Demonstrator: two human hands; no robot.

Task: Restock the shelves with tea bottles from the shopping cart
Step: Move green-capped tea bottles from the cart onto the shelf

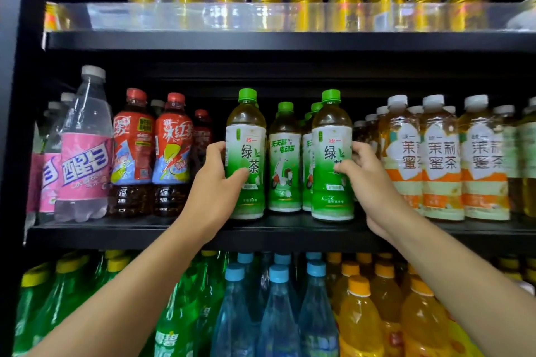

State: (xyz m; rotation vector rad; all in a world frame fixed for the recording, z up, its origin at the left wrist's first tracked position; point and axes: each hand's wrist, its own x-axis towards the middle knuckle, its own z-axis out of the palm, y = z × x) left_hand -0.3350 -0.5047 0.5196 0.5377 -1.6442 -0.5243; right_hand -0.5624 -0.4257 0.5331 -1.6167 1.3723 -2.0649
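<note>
two green-capped plastic green tea bottles, one (246, 153) gripped by the left hand (216, 182), the other (332, 153) by the right hand (368, 180), are stood on the black metal middle shelf (145, 230) of a dark drinks cabinet.

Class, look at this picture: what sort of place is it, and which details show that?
Most likely a shop's drinks aisle: black shelves packed with rows of green tea bottles, jasmine tea bottles and gold cans, labels facing out.

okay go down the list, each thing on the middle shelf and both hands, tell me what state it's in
Left hand: gripping left green tea bottle, upright on shelf.
Right hand: gripping right green tea bottle, upright.
Middle green tea bottle: upright, set further back, untouched.
Red tea bottles: upright.
Jasmine tea bottles: upright, capped.
</note>
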